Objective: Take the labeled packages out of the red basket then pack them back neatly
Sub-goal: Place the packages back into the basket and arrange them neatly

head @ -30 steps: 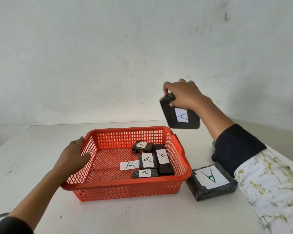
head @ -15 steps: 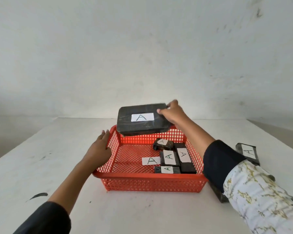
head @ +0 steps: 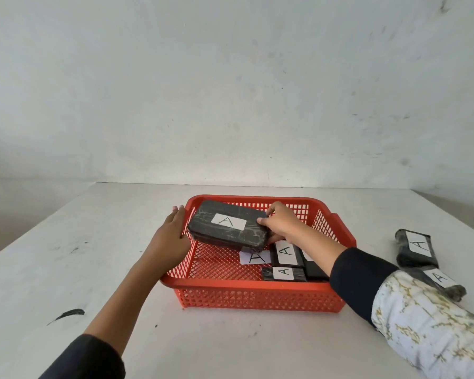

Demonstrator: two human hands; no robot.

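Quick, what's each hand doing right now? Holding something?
Left hand: open, pressed against the red basket at its left rim, holding nothing.
Right hand: fingers closed on the big black package, holding it tilted inside the basket.

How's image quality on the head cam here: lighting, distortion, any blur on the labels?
Head view: soft, even light with no glare and only faint shadows under the red basket. Wide-angle bend shows in the slanting table edges. The A label on the large package in the right hand reads sharply; the packages on the table look slightly softer near the frame edge.
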